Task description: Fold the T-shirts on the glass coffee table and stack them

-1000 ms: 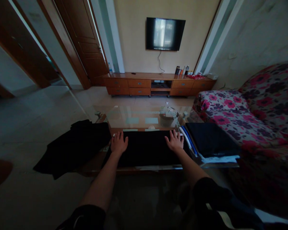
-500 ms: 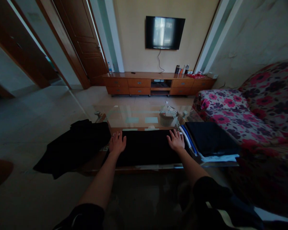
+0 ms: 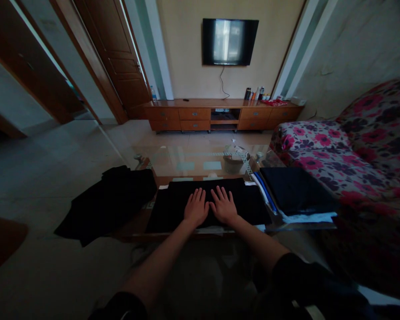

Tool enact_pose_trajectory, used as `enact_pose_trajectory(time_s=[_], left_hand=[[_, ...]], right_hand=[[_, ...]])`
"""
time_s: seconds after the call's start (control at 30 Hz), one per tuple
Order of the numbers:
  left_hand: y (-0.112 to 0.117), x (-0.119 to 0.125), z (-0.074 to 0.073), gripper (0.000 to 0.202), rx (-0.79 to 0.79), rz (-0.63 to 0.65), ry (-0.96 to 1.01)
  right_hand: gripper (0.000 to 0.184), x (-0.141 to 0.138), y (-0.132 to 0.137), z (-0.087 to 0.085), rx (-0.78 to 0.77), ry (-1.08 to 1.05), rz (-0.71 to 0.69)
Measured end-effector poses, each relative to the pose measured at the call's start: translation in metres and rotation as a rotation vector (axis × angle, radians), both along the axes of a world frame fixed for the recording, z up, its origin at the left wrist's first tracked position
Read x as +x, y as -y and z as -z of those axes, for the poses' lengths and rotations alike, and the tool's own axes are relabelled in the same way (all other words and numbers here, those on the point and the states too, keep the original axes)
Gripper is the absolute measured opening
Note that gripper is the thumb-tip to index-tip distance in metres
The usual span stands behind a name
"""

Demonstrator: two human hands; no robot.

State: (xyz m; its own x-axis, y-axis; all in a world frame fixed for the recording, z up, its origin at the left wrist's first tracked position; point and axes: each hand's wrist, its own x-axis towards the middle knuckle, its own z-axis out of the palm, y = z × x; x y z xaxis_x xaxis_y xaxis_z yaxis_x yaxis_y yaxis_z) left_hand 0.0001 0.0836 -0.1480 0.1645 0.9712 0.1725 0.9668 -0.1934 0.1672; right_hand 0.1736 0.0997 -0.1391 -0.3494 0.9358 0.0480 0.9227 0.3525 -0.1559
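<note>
A folded black garment (image 3: 173, 204) lies flat on the near part of a glass coffee table (image 3: 186, 162). My left hand (image 3: 195, 208) and my right hand (image 3: 223, 206) rest side by side on the middle of the garment, palms down with fingers stretched out and nothing held. A loose dark garment (image 3: 110, 202) is heaped on the table's left end and hangs over its edge. On the right end sits a stack of folded clothes (image 3: 295, 193), with a dark navy piece on top and white and blue edges showing beneath.
A small bowl (image 3: 234, 162) stands farther back on the glass. A floral sofa (image 3: 346, 151) runs along the right. A wooden TV cabinet (image 3: 220, 115) and a wall-mounted television (image 3: 230, 42) are at the far wall. A wooden door (image 3: 123, 62) is at the left.
Both hands slid inward from the garment's left and right ends to meet at its middle. The camera tilted slightly.
</note>
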Motion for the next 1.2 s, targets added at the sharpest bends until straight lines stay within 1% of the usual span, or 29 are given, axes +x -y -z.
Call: enact_pose_trajectory(time_s=[0.1,0.2,0.27,0.33,0.4,0.47,0.53,0.6,0.7,0.77,0.8,0.9,0.93,0.97,1.07,1.13,1.2], left_hand=[[0.007,0.008,0.0,0.062,-0.013,-0.007,0.018],[0.012,0.007,-0.002,0.062,-0.023,-0.05,0.02],[0.016,0.003,-0.003,0.066,-0.031,-0.102,0.015],[0.02,-0.004,-0.004,0.072,-0.054,-0.18,0.007],[0.023,-0.014,-0.003,0.076,-0.084,-0.273,0.004],[0.024,-0.025,-0.001,0.077,-0.088,-0.329,0.001],[0.024,-0.034,0.0,0.078,-0.064,-0.322,-0.008],[0.024,-0.042,0.001,0.078,-0.051,-0.272,-0.02],[0.023,-0.055,0.0,0.077,-0.073,-0.196,-0.025],[0.023,-0.066,0.0,0.075,-0.082,-0.207,-0.024],[0.024,-0.072,-0.001,0.074,-0.08,-0.25,-0.023],[0.025,-0.087,0.001,0.076,-0.05,-0.45,-0.022],[0.026,-0.091,0.002,0.077,-0.042,-0.495,-0.023],[0.026,-0.094,0.003,0.078,-0.039,-0.517,-0.026],[0.025,-0.101,0.006,0.084,-0.053,-0.52,-0.029],[0.024,-0.104,0.005,0.088,-0.073,-0.584,-0.026],[0.023,-0.107,0.0,0.089,-0.087,-0.672,-0.033]], right_hand=[[0.065,-0.002,0.005,0.002,-0.004,-0.013,0.021],[0.066,0.005,0.001,-0.001,-0.069,-0.007,-0.011],[0.067,0.014,-0.003,-0.004,-0.097,0.003,-0.016],[0.069,0.029,-0.006,-0.005,-0.086,0.024,0.05],[0.07,0.047,-0.009,-0.004,-0.048,0.049,0.188],[0.069,0.067,-0.011,-0.003,-0.028,0.058,0.307],[0.067,0.085,-0.012,-0.001,-0.041,0.042,0.327],[0.065,0.097,-0.013,0.002,-0.056,0.024,0.292],[0.066,0.104,-0.013,0.007,-0.041,0.016,0.258],[0.066,0.104,-0.012,0.01,-0.029,0.013,0.268],[0.067,0.103,-0.012,0.012,-0.019,0.011,0.296],[0.071,0.102,-0.011,0.016,0.002,0.005,0.429],[0.072,0.101,-0.012,0.017,0.001,0.005,0.459],[0.073,0.101,-0.012,0.017,-0.004,0.007,0.473],[0.074,0.101,-0.013,0.018,-0.021,0.021,0.473],[0.074,0.101,-0.014,0.018,-0.014,0.027,0.47],[0.074,0.101,-0.014,0.019,-0.006,0.029,0.464]])
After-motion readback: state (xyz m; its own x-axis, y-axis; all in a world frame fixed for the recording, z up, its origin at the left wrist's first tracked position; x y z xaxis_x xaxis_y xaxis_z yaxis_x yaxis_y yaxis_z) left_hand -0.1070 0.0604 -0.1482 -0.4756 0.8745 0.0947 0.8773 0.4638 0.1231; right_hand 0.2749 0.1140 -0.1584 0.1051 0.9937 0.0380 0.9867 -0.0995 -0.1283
